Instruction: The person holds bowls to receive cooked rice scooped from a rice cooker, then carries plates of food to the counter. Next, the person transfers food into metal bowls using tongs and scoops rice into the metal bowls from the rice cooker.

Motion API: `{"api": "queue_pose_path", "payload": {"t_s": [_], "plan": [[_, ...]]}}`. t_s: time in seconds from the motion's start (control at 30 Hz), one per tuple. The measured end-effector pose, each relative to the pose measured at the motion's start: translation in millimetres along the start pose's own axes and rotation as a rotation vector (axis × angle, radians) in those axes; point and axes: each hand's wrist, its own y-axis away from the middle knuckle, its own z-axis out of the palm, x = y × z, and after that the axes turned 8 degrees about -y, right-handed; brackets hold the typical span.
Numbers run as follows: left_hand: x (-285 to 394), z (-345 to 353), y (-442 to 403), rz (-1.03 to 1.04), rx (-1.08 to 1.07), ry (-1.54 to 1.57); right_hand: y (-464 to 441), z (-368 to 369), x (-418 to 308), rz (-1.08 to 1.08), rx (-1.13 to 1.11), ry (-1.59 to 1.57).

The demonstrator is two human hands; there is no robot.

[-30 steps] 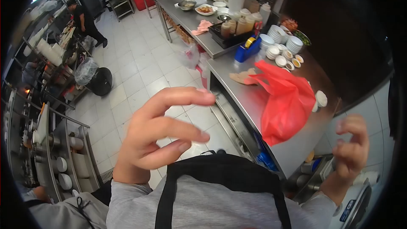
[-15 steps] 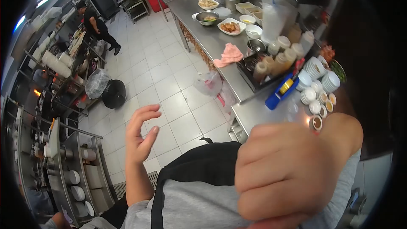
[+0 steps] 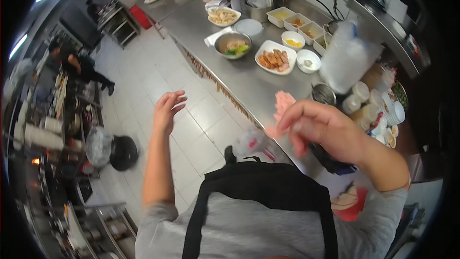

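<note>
- From where I stand, the person's right hand (image 3: 326, 129) hangs over the edge of the stainless-steel counter (image 3: 191, 17), fingers loosely bent.
- The pink cloth (image 3: 284, 101) lies on that counter by its front edge, partly behind those fingers (from here I honestly can't tell whether they pinch it or merely pass in front).
- The left hand (image 3: 166, 112) is up over the tiled floor (image 3: 148, 108), released, its fingers softly curled around nothing.
- Farther along the counter from the cloth sit a square white dish (image 3: 268, 45) of browned meat pieces and a metal bowl (image 3: 224, 40) with greens inside.
- Beside the dish, near the wall, stands a small white bowl (image 3: 293, 34) with something yellow in it.
- Squeeze bottles (image 3: 359, 91) crowd together beyond the right hand.
- Across the aisle, a black bin (image 3: 123, 153) stands on the floor; a person in dark clothes (image 3: 74, 64) is near the shelving.
</note>
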Motion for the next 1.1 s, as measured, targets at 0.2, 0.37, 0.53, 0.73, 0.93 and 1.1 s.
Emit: {"api": "queue_pose_path", "payload": {"t_s": [0.2,0.37,0.53,0.73,0.93,1.1], "plan": [[-64,27,-319,-0.162,-0.077,0.063,-130,-104,108,-0.207,0.917,-0.767],[-98,84,-478,-0.208,-0.187,0.086,-193,-174,172,-0.235,1.379,-0.737],[-107,104,-534,-0.386,-0.368,0.156,-214,-215,180,-0.265,1.313,-0.515],[-136,103,-575,-0.171,-0.659,0.259,-224,-205,171,-0.185,1.3,-0.283],[-95,49,-550,-0.216,-0.368,0.089,-232,-122,161,-0.13,1.363,-0.414],[-38,-30,-482,-0.116,-0.222,-0.105,-212,-80,187,-0.196,1.161,-0.55]]}}
